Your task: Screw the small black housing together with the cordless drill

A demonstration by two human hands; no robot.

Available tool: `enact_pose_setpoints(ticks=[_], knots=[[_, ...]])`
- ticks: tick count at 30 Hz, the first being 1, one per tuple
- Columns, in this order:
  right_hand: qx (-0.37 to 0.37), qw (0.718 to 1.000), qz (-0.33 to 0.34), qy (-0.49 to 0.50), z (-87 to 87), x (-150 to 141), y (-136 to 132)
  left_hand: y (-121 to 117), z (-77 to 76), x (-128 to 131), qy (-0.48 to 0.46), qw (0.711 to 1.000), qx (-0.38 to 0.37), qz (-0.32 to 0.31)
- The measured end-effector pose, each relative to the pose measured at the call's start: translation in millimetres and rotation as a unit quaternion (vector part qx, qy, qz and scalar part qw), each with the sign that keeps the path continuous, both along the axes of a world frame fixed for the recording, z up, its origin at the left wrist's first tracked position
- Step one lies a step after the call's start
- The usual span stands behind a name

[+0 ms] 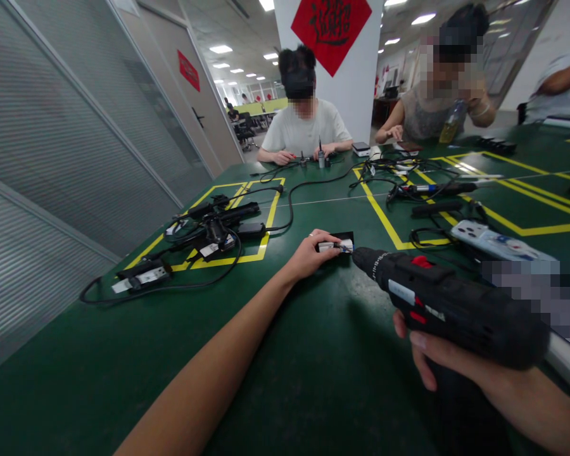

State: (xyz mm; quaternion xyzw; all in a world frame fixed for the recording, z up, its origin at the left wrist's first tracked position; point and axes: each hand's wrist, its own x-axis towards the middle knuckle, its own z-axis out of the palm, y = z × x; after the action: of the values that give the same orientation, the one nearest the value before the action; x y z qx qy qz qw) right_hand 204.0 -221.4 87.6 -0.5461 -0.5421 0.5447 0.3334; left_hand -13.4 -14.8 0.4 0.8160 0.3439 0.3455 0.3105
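Observation:
My right hand [460,354] is wrapped around the grip of a black cordless drill [456,304] with red switches. The chuck points left, towards a small black case with a white, partly metallic inside [346,245]. Whether a bit in the chuck touches the case, I cannot tell. On the green table [289,342], my left hand [311,253] grips the case from its left side with thumb and fingers, which hide part of it. The exact kind of case is too small to make out.
Black adapters and cables [213,225] lie in a yellow-taped area at left. A power strip [501,237], more cables and a soldering-iron-like tool [437,189] lie at right. Across the table sit a person in a white shirt [308,123] and another person [420,117].

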Motion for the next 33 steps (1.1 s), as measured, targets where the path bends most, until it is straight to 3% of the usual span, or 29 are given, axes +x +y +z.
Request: enact_pose_setpoints(ticks=[12, 19, 27, 33], knots=[[-0.007, 1.0, -0.019, 0.009, 0.5, -3, -2, -4, 3.0, 0, 0.005, 1.0, -0.021, 0.006], [-0.003, 1.0, 0.014, -0.017, 1.4, 0, 1, -4, 4.6, -2, 0.016, 1.0, -0.026, -0.006], [0.018, 0.999, 0.013, 0.03, -10.8, 4, 1, -5, 5.2, -1, 0.029, 0.999, -0.024, 0.001], [0.021, 0.997, 0.002, -0.075, -15.1, 7, -3, -5, 2.5, 2, 0.03, 0.999, -0.006, 0.023]])
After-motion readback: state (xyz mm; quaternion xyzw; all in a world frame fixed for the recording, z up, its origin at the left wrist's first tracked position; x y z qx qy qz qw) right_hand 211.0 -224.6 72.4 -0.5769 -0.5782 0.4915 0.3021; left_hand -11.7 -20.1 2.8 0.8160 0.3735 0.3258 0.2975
